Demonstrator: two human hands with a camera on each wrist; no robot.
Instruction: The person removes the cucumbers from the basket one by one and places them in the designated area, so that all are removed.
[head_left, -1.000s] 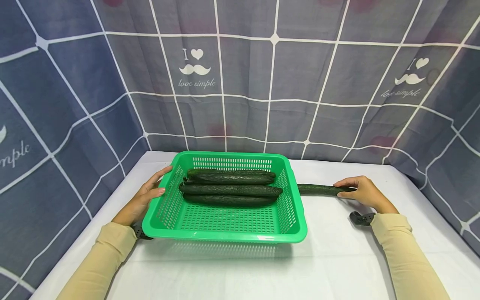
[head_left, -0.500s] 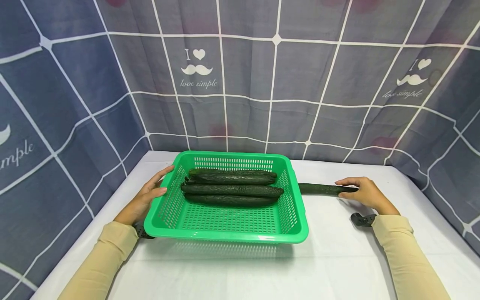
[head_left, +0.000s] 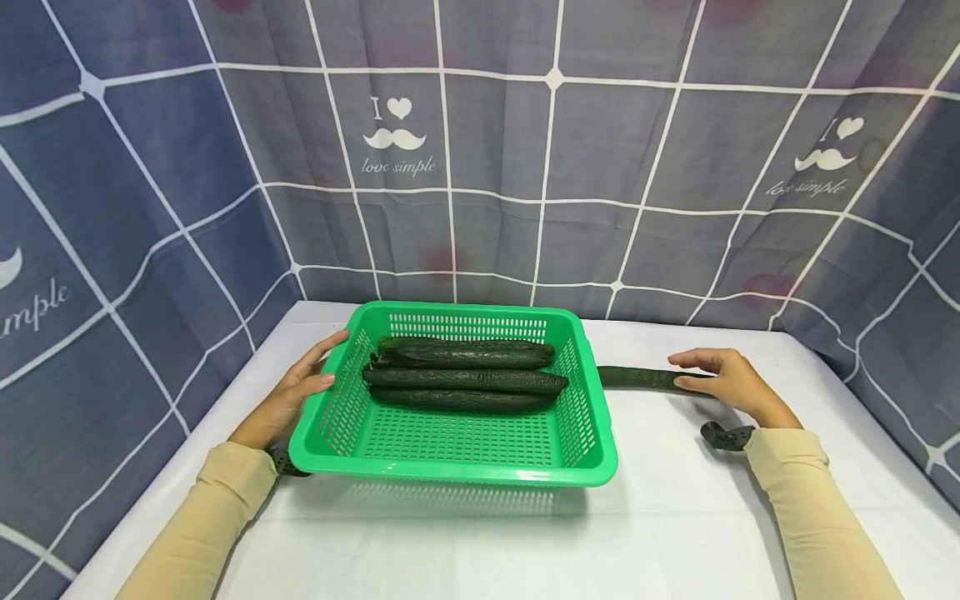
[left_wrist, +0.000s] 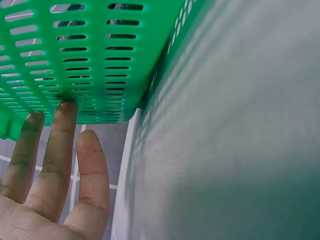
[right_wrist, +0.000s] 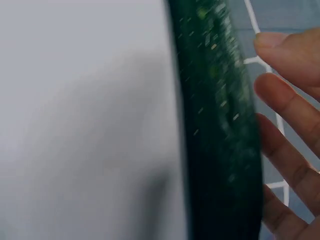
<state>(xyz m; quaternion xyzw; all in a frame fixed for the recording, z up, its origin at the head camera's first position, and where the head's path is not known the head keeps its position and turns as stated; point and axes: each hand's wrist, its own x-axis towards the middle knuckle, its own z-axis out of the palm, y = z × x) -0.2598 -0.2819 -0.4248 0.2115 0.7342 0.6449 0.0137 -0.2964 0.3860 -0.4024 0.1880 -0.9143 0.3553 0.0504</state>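
Taking the green basket [head_left: 450,473] as the dial's hub, can read "I", a heart, a moustache and "love simple" on the grey checked curtain [head_left: 495,242] near twelve, then the same print near two; can make out only a cut-off "mple" just past nine; count one basket on the white table [head_left: 675,508], with at least three dark green cucumbers [head_left: 465,380] lying side by side inside, towards twelve; cannot tell whether the rearmost is one or two; count one loose cucumber [head_left: 633,378] outside, lying on the table at three, inner end running out of sight behind the rim; see the left grip [head_left: 285,398] at nine, spread, fingertips at the basket's end wall; see the right grip [head_left: 738,389] at three, spread over the outer end of the loose cucumber, contact hard to tell; compared with half a second ago, find the right thumb and forefinger slightly raised, but basket, left grip and cucumbers practically unmoved.
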